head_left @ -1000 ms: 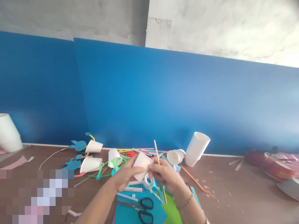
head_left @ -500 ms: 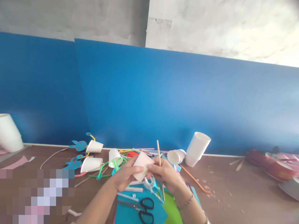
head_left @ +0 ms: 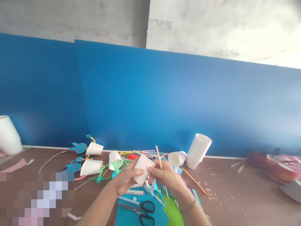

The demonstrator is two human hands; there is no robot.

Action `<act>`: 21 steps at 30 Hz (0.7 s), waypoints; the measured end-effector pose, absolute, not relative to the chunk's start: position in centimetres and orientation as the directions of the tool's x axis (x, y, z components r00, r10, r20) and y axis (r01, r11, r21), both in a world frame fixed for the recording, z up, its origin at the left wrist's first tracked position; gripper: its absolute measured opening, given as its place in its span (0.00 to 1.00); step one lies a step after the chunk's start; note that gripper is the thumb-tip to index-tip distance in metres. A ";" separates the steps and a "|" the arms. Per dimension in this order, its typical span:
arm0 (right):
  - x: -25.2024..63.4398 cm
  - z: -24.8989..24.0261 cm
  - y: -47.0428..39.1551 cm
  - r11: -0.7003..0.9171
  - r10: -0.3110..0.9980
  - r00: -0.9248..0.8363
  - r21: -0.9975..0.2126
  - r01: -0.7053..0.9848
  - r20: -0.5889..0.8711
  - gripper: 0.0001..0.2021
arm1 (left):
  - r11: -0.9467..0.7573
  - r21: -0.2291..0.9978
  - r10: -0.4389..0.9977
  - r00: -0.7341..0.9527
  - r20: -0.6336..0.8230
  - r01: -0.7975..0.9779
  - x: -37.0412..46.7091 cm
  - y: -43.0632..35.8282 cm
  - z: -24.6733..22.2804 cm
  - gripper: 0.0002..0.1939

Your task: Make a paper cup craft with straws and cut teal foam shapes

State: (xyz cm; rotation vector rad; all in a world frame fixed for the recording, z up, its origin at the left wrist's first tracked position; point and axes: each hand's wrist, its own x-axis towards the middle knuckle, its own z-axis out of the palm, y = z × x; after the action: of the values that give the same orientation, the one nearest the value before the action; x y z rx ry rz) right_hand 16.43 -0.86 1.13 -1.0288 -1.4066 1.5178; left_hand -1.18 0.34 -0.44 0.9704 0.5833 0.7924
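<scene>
My left hand (head_left: 123,179) is closed round a small white paper cup (head_left: 142,168), which is tilted, its thumb lying along the cup's side. At the cup's right edge, the thumb and fingers of my right hand (head_left: 168,175) touch it. A thin wooden stick (head_left: 159,157) runs through my right hand, pointing up and slightly left. Beneath both hands lie blue paper sheets (head_left: 127,215) and a green sheet (head_left: 172,213). Black-handled scissors (head_left: 147,212) rest on the blue paper, and a roll of clear tape (head_left: 150,186) is just under the cup.
Left of my hands lie paper cups (head_left: 91,167) with blue rabbit shapes (head_left: 81,147) and bent pipe cleaners. A tall cup stack (head_left: 198,150) leans near the blue partition (head_left: 164,94), beside cups on their side (head_left: 177,158). An orange pipe cleaner (head_left: 197,182) and paper scraps lie rightward.
The wooden stick has tilted further, its top moving left and down and its lower end shifting right. Both hands stay at the cup, which has barely moved.
</scene>
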 end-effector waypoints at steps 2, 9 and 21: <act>16.5 1.3 -0.9 -0.044 0.938 -0.346 -0.999 -0.015 -0.036 0.14 | 0.333 0.886 0.796 0.599 -0.082 -0.323 -1.2 0.4 -0.5 0.26; 16.6 1.4 -1.0 -0.050 0.931 -0.364 -0.998 -0.050 -0.028 0.13 | 0.319 0.900 0.794 0.602 -0.083 -0.297 -1.3 0.6 -0.9 0.27; 17.8 2.1 -1.5 0.073 0.940 -0.338 -0.995 0.065 0.047 0.19 | 0.049 0.991 0.882 0.472 0.016 -0.126 -1.5 1.3 -1.6 0.40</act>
State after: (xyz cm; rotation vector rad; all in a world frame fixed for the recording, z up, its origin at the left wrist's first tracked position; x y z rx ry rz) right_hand 17.79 -1.51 2.06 -1.0378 -1.5454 1.3718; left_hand -1.49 1.28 -1.58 1.2931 0.7584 0.8918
